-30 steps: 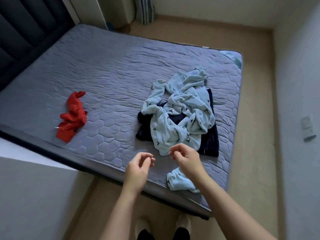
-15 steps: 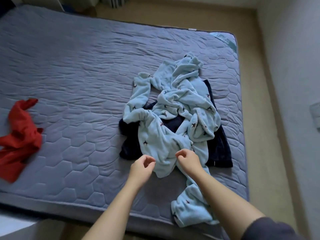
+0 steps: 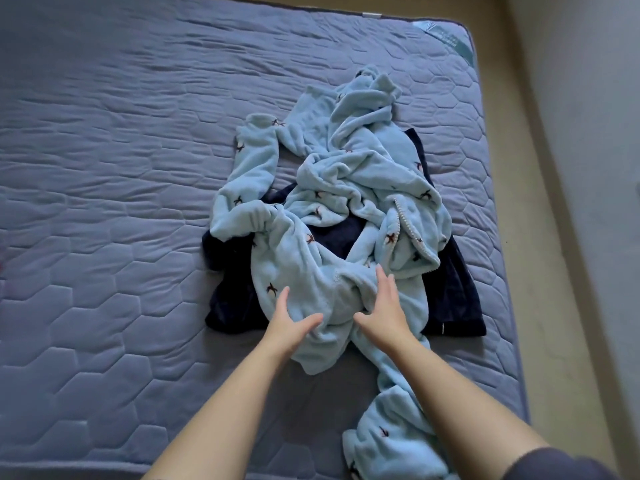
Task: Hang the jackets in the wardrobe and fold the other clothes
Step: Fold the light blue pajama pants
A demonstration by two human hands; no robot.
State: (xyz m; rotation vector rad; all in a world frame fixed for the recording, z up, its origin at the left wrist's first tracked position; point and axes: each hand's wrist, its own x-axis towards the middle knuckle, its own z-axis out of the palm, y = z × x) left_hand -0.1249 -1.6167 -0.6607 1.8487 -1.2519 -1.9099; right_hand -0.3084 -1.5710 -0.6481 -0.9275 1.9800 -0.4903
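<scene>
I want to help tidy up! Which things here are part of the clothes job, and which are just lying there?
Part of the job:
- light blue fleece garment, crumpled, with the left hand and right hand on it
- dark navy garment lying under it

Just there:
- mattress
- white tag at its far edge
- floor

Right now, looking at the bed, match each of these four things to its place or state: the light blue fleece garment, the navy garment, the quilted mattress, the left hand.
1. light blue fleece garment
2. navy garment
3. quilted mattress
4. left hand

A. lies underneath the crumpled pile
B. fingers straight, resting on fleece
C. crumpled on top, with small dark motifs
D. bears all the clothes

Pairs: 1-C, 2-A, 3-D, 4-B
</scene>
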